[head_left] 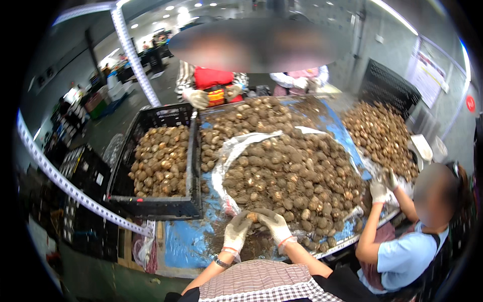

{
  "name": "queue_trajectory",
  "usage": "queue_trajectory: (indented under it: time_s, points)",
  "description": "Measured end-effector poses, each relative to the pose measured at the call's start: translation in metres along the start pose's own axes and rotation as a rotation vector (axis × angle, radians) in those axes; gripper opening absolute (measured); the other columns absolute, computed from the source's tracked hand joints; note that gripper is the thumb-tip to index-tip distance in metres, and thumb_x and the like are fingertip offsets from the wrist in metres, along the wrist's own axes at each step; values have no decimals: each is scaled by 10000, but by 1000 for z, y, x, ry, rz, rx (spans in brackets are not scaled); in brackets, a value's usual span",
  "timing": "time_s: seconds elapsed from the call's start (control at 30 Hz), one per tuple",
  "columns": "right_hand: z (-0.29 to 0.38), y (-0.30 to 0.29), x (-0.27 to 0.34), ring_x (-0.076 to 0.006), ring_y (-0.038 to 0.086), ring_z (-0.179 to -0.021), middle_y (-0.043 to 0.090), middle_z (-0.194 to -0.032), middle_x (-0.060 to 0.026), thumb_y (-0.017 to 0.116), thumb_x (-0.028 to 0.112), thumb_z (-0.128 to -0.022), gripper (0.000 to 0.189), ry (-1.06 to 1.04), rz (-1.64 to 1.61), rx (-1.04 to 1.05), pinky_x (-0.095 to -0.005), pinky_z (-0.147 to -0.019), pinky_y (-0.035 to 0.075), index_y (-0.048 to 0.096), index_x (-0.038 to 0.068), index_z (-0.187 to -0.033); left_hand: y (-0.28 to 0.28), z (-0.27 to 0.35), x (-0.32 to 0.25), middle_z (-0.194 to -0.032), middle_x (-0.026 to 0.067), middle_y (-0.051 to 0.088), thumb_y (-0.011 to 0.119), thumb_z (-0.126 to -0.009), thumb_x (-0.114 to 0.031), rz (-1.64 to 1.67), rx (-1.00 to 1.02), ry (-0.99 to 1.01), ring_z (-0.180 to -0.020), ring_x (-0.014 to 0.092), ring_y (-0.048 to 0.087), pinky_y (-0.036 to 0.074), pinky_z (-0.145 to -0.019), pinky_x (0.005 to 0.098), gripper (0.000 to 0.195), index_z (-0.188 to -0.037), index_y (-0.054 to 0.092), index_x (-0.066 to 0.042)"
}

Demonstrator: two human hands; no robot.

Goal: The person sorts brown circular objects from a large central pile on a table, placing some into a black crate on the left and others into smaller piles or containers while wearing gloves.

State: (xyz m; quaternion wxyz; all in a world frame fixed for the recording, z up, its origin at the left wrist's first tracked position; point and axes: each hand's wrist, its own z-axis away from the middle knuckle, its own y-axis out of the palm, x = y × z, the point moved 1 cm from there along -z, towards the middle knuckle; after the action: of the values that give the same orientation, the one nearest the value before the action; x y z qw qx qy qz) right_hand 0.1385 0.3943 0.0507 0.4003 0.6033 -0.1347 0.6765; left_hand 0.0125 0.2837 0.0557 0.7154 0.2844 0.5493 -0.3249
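A small brown taro corm (252, 216) with a pale patch sits between the fingertips of both my hands. My left hand (238, 227), in a soiled white glove, grips it from the left. On the other side my right hand (272, 225), gloved the same way, closes on it too; the fingers partly hide the corm. Just beyond my hands, a large heap of soil-covered taro corms (294, 177) spills from an opened white woven sack (219, 166). Dark loose soil (253, 245) lies under my wrists on the blue table sheet (186, 241).
A black plastic crate (158, 207) of taro corms (162, 162) stands at left, beside a perforated metal post (132, 56). Another corm pile (379, 136) lies at right. A co-worker's gloved hands (379, 190) are near it; two more people stand across the table.
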Motion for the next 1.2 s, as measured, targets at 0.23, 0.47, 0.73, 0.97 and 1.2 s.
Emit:
queue_trajectory:
  time_s: [0.23,0.47,0.73,0.97,1.2]
  points:
    - [1,0,4,-47,623,-846,703,-1063,15,627,211,-1007,338,-29,71,17,-203,-726,489,646,59,-1308,4,3,-14,-1040,73,704,609,-969,-89,17,1,-13,-670,78,616,513,-575,214,387,-1339,592,23]
    - [8,1,24,-129,651,-1040,724,-1122,-82,695,189,-948,385,-164,145,87,-296,-930,514,640,1,-1280,3,0,-9,-1059,64,690,622,-1002,-198,-23,9,18,-732,68,619,505,-582,212,384,-1326,608,6]
    - [1,-3,5,-71,582,-856,692,-1054,-27,629,283,-1017,380,-132,-41,89,-245,-745,505,633,54,-1321,8,2,-24,-1204,107,663,613,-999,-190,-61,61,206,-1026,170,637,521,-862,301,400,-1334,595,27]
    - [17,6,38,-108,612,-998,683,-1133,-58,683,224,-977,382,-342,84,78,-268,-884,506,620,14,-1291,18,9,-51,-1298,129,616,660,-926,-108,-126,56,341,-1194,195,560,440,-1026,311,484,-1374,553,37]
    - [28,3,58,-132,605,-1153,642,-1266,-104,635,16,-957,462,-350,14,105,-268,-957,499,501,-49,-1394,30,12,-63,-1185,49,644,667,-915,-6,-27,65,297,-949,91,588,501,-796,229,535,-1429,520,28]
